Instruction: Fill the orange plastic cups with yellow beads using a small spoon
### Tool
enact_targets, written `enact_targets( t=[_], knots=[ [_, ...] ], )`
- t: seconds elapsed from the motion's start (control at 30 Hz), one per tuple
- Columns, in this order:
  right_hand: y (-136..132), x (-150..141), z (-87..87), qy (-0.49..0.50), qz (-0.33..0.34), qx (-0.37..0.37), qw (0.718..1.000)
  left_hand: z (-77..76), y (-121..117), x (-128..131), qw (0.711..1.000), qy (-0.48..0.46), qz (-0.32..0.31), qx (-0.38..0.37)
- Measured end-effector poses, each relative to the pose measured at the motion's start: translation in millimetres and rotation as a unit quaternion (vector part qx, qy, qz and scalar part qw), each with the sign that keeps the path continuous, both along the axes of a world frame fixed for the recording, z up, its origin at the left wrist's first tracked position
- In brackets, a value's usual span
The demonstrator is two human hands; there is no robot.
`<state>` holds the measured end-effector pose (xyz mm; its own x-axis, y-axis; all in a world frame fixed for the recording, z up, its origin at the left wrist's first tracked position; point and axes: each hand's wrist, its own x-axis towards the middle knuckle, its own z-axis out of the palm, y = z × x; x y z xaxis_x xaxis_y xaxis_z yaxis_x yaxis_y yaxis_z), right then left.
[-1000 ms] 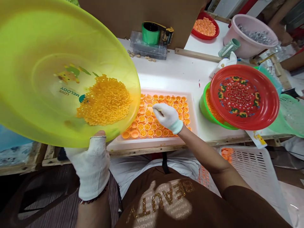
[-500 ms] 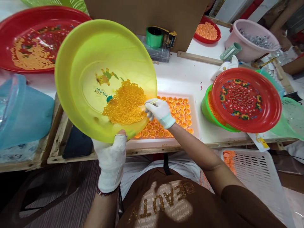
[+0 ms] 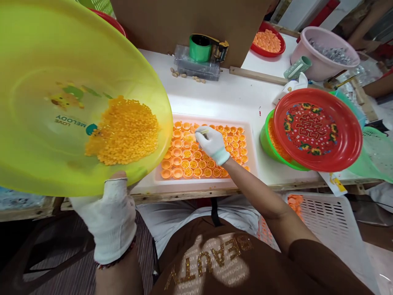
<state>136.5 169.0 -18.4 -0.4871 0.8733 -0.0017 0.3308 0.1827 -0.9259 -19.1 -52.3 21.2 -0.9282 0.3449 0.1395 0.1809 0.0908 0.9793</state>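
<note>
1. Where the right hand [image 3: 212,143] was dipped at the heap of beads [image 3: 125,135] in the yellow basin [image 3: 123,61] half a second ago, it is now above the tray [image 3: 252,143] of orange cups [image 3: 177,161] on the table [image 3: 215,96]; the basin has swung left, baring the tray's left rows.
2. That suggests a shift from scooping to the cups: many hold beads, while several at the left look bare inside.
3. The basin, held up beside the tray, tips its mouth towards the person, its beads lying low on the right; being round, it has no long axis.
4. The tray's long axis runs left to right along the table's near edge, its cups mouth-up.
5. The left hand [image 3: 107,217] has its fingers gripping the basin's near rim, thumb over it (the rest hidden underneath). The right fingers are pinched on a small spoon [image 3: 204,132], too blurred to read its direction.
</note>
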Motion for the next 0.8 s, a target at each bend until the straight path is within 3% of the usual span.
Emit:
enact_targets(
  t=[0.1, 0.23, 0.4, 0.5, 0.6, 0.8],
  knots=[
    [-6.7, 3.6, -2.3, -0.051, 0.074, 0.157, 0.983, 4.8, 1.8, 3.1, 1.0, 0.012, 0.013, 0.015],
    [-15.3, 0.4, 16.6, -0.027, 0.033, 0.186, 0.982, 5.0, 7.8, 12.2, 0.999, -0.017, 0.011, 0.042],
    [-19.3, -25.1, 34.4, -0.012, 0.003, 0.096, 0.995, -3.9, 13.7, 23.8, 0.998, -0.045, -0.018, 0.042],
    [-23.0, -40.8, 32.8, -0.003, 0.023, -0.04, 0.999, -11.8, 14.7, 27.0, 0.997, -0.064, -0.035, 0.04],
    [-25.8, -45.3, 30.0, 0.039, 0.012, -0.18, 0.983, -15.9, 14.5, 27.7, 0.996, -0.074, -0.03, 0.039],
    [-14.4, -29.9, 33.4, 0.126, -0.03, -0.248, 0.96, -8.6, 11.7, 20.5, 0.998, -0.04, -0.013, 0.042]
  ],
)
